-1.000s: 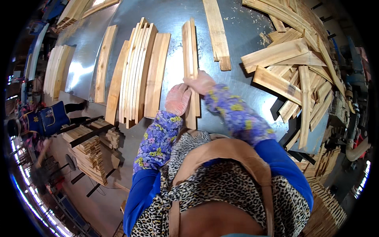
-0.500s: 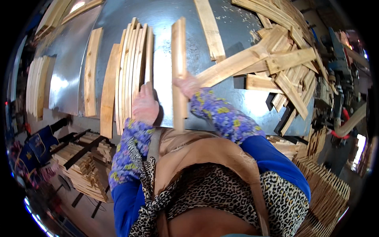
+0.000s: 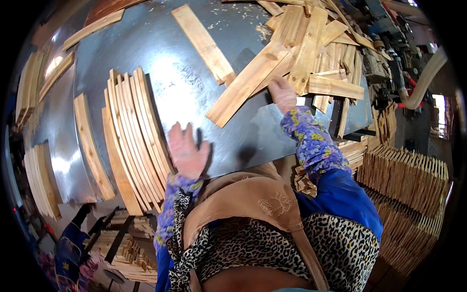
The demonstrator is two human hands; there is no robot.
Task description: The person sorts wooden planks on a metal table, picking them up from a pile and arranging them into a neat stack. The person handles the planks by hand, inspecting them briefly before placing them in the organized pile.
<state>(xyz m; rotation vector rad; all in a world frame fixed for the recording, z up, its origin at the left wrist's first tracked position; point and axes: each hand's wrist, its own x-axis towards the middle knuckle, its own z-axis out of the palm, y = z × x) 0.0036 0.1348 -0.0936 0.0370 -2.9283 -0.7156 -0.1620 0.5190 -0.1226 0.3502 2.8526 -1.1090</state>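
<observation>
My left hand (image 3: pixel 188 152) lies open with its fingers spread, just right of a row of wooden boards (image 3: pixel 134 138). The boards stand on edge, close together, on the metal tabletop (image 3: pixel 170 92). My right hand (image 3: pixel 284 96) reaches to the near side of a loose heap of boards (image 3: pixel 311 44). Its fingers are loosely bent beside the board ends, and no board is lifted in them. One long board (image 3: pixel 248 83) slants out of the heap toward me, left of that hand. Another flat board (image 3: pixel 204 44) lies farther off.
Left of the row lies a single board (image 3: pixel 91 141), with a further stack (image 3: pixel 41 180) at the far left. Large stacks of wood strips (image 3: pixel 408 180) stand at my right. Below the table's left edge are a wood-loaded rack (image 3: pixel 126 253) and another person's blue clothing (image 3: pixel 70 253).
The board my right hand held upright is out of that hand, and the row looks closed up. My right hand has moved right to the heap. My left hand has come off the row.
</observation>
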